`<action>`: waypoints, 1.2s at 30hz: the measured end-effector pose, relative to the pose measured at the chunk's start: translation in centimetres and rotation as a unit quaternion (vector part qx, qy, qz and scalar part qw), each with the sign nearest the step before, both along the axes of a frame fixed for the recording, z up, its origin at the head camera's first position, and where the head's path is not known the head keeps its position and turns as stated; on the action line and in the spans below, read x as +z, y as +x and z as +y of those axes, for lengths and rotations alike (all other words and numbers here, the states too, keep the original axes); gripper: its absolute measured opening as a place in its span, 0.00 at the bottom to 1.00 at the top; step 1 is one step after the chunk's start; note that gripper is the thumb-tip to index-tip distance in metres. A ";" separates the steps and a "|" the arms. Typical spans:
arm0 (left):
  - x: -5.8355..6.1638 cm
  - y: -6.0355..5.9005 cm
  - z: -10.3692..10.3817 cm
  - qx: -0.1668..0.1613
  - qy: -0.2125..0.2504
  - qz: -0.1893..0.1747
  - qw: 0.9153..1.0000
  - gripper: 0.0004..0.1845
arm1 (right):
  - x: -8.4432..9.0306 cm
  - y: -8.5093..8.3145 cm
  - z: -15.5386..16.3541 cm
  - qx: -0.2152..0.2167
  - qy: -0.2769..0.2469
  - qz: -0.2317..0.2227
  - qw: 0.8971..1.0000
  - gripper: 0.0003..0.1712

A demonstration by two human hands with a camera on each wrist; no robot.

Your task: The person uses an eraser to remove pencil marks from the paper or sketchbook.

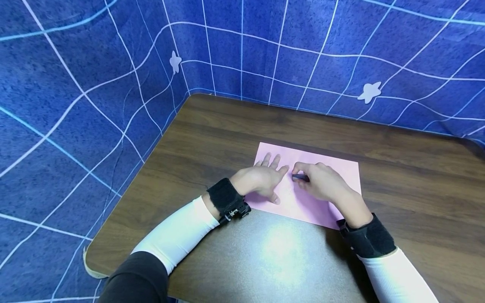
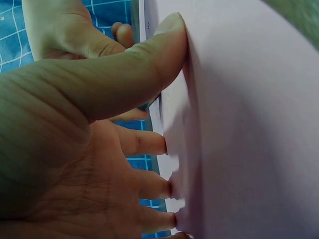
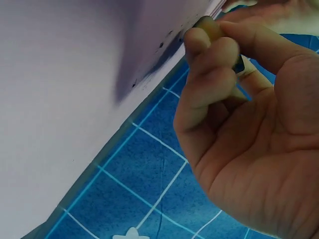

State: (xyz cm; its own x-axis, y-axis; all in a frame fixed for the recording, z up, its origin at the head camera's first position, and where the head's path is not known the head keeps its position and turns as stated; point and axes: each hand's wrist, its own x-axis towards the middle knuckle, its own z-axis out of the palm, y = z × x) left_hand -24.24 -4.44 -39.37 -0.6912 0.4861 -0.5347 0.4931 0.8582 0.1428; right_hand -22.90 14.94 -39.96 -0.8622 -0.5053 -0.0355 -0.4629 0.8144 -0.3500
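Observation:
A pink sheet of paper [image 1: 291, 203] lies on the wooden table. My left hand [image 1: 264, 180] rests on its left part with the fingers spread and the thumb apart. In the left wrist view the thumb [image 2: 134, 74] and fingertips touch the sheet. Over the middle of the paper, my right hand [image 1: 322, 182] pinches a small dark block that looks like an eraser [image 1: 300, 177]. The right wrist view shows this eraser [image 3: 212, 30] between thumb and curled fingers, partly covered by them. Small dark specks [image 3: 161, 45] dot the paper beside it.
Brown wooden tabletop [image 1: 212, 126] surrounds the sheet, with a bright glare in front of it. A blue cloth [image 1: 303, 50] with white lines and star shapes hangs behind the table and along its left side. Black straps [image 1: 227, 195] with cameras circle both wrists.

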 end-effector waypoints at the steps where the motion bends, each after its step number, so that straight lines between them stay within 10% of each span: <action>1: 0.0 0.0 0.0 0.000 0.000 0.000 1.000 0.60 | 0.0 0.0 0.0 -0.003 0.001 -0.001 1.000 0.09; 36: 0.3 0.2 -0.2 0.011 0.015 -0.025 1.000 0.60 | 1.1 -2.3 7.4 -0.062 -0.065 -0.236 0.968 0.07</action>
